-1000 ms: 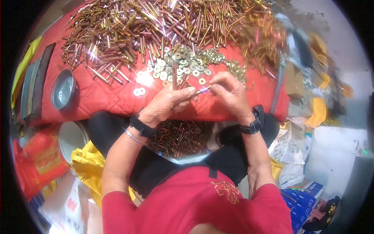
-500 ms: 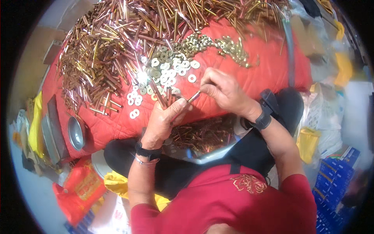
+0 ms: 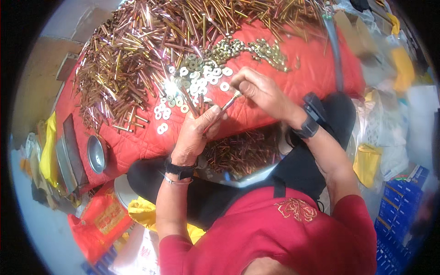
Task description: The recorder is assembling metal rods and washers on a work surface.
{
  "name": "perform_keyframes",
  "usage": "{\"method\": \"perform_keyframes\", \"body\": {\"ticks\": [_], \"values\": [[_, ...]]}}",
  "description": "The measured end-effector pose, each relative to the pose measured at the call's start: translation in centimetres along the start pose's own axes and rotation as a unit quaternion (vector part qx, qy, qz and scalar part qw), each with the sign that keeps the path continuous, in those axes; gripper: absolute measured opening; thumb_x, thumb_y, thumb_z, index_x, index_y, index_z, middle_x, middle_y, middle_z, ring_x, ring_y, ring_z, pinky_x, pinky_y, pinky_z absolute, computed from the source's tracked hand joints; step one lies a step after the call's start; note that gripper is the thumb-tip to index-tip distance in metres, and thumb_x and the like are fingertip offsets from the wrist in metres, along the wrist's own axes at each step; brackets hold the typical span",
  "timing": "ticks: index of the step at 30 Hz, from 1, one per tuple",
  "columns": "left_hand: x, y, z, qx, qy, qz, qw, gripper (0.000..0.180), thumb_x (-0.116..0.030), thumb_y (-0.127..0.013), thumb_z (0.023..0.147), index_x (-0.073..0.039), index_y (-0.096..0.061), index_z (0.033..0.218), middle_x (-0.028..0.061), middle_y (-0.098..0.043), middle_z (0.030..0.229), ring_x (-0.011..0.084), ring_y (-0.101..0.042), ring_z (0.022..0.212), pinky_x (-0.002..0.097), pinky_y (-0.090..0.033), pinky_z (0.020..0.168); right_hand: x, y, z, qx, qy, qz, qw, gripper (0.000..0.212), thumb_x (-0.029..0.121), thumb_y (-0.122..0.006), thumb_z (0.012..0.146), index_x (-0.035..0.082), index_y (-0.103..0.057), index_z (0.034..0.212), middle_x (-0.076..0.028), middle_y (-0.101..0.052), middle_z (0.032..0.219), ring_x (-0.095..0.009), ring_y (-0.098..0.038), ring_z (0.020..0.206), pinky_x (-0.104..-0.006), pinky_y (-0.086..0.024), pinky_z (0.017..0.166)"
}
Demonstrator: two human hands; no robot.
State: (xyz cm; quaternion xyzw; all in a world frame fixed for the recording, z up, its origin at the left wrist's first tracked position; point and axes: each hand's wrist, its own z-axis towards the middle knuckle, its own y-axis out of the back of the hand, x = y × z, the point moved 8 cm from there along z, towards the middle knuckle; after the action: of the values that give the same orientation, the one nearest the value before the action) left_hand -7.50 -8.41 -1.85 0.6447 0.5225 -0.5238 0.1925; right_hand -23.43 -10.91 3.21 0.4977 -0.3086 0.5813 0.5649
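Many loose rods (image 3: 151,50) and washers (image 3: 201,75) await us on the far surface (image 3: 293,78) while our left hand (image 3: 197,133) and right hand (image 3: 259,91) pinch one rod (image 3: 229,101).

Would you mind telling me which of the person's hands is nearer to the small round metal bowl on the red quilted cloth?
Left. The left hand is right of the small round metal bowl on the red quilted cloth; the right hand lies farther right, beyond it.

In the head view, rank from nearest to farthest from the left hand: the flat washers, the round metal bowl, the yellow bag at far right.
From the left hand:
1. Flat washers, just above it on the red cloth.
2. Round metal bowl, to its left.
3. Yellow bag, far right.
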Motion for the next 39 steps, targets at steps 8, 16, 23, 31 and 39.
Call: {"method": "perform_keyframes", "body": {"ticks": [8, 16, 23, 31, 39], "values": [[0.7, -0.4, 0.0, 0.015, 0.008, -0.035, 0.999, 0.026, -0.031, -0.057, 0.092, -0.005, -0.06, 0.086, -0.0059, -0.039, 0.057, 0.0051, -0.033, 0.048, 0.0212, -0.023, 0.044, -1.6, -0.6, -0.4, 0.051, -0.033, -0.067, 0.996, 0.025, 0.024, -0.057, 0.093, 0.0, -0.055, 0.086, -0.01, -0.053, 0.071, -0.02, -0.055, 0.066, -0.033, -0.043, 0.062], [0.9, -0.6, 0.2, 0.041, 0.013, -0.085, 0.995, 0.027, -0.031, -0.057, 0.092, -0.004, -0.059, 0.085, -0.0067, -0.04, 0.057, 0.0045, -0.033, 0.047, 0.0208, -0.023, 0.044, -1.2, -0.8, -0.2, 0.027, -0.051, -0.066, 0.996, 0.033, 0.029, -0.057, 0.093, 0.001, -0.055, 0.077, -0.005, -0.048, 0.066, -0.014, -0.046, 0.062, -0.0298, -0.039, 0.058], [0.8, 0.0, 0.3, 0.045, -0.003, -0.102, 0.994, 0.03, -0.033, -0.059, 0.091, -0.003, -0.06, 0.087, -0.0062, -0.042, 0.057, 0.0045, -0.034, 0.047, 0.0209, -0.023, 0.044, 0.2, -1.3, 0.3, -0.02, -0.059, -0.062, 0.996, 0.027, 0.025, -0.06, 0.092, 0.002, -0.056, 0.078, 0.001, -0.053, 0.07, -0.008, -0.047, 0.066, -0.0245, -0.04, 0.061], [0.7, 0.1, 0.2, 0.081, -0.005, -0.151, 0.985, 0.029, -0.031, -0.059, 0.092, -0.003, -0.06, 0.087, -0.0073, -0.039, 0.056, 0.0041, -0.033, 0.047, 0.0202, -0.023, 0.043, 0.7, -1.4, -0.5, -0.038, -0.053, -0.029, 0.997, 0.028, 0.029, -0.065, 0.089, 0.003, -0.058, 0.083, 0.002, -0.055, 0.071, -0.005, -0.048, 0.065, -0.0237, -0.041, 0.059], [0.7, 0.3, -0.2, 0.086, -0.014, -0.122, 0.989, 0.029, -0.03, -0.059, 0.092, -0.002, -0.059, 0.086, -0.0074, -0.038, 0.055, 0.0036, -0.032, 0.046, 0.0203, -0.022, 0.042, 1.1, -1.8, -0.5, -0.029, -0.087, -0.049, 0.995, 0.016, 0.018, -0.066, 0.088, 0.004, -0.059, 0.086, 0.003, -0.056, 0.075, -0.003, -0.047, 0.067, -0.0205, -0.04, 0.06]]}}
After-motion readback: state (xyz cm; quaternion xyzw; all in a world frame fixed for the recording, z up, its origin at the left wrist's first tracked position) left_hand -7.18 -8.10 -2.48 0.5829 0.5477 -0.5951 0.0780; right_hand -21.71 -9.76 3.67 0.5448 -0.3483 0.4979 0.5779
